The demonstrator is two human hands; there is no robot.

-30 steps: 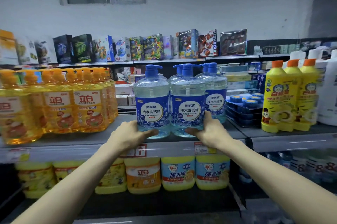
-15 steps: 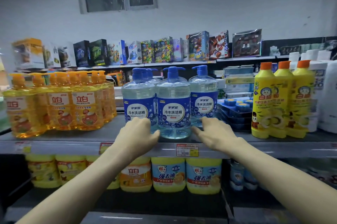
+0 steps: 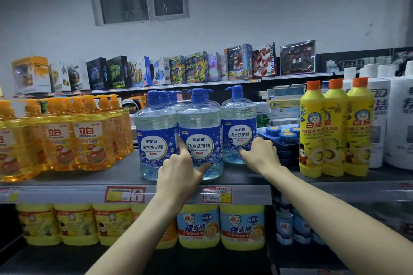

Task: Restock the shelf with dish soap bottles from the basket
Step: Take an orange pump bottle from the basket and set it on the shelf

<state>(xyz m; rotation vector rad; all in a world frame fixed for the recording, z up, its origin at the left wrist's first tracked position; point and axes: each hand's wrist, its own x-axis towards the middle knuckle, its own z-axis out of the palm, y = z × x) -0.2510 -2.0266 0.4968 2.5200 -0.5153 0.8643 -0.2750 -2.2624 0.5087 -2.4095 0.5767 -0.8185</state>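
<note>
Standing on the grey shelf (image 3: 125, 176) are three front clear dish soap bottles with blue pump caps and blue labels, with further blue pumps seen behind them. The left bottle (image 3: 155, 140) and middle bottle (image 3: 199, 138) are set near the shelf edge, touching or almost touching each other; the right bottle (image 3: 238, 127) is placed slightly farther back, just beside the middle one.

The left hand (image 3: 180, 171) is held open against the lower front of the middle bottle, the forefinger pointed up between the left and middle labels and the thumb spread to the right across the bottle base. No bottle is enclosed by it.

The right hand (image 3: 260, 155) is laid with fingers spread loosely against the lower right side of the right bottle; whether it is gripped cannot be told.

To the left, orange bottles (image 3: 73, 138) are ranked on the same shelf. To the right, flat blue packs (image 3: 279, 135) and yellow bottles with orange caps (image 3: 335, 127) are stocked, then white containers (image 3: 400, 122). Yellow tubs (image 3: 220, 226) are kept on the lower shelf. Toy boxes (image 3: 194, 67) are lined on the far upper shelf. Price tags (image 3: 217, 194) are fixed to the shelf edge.
</note>
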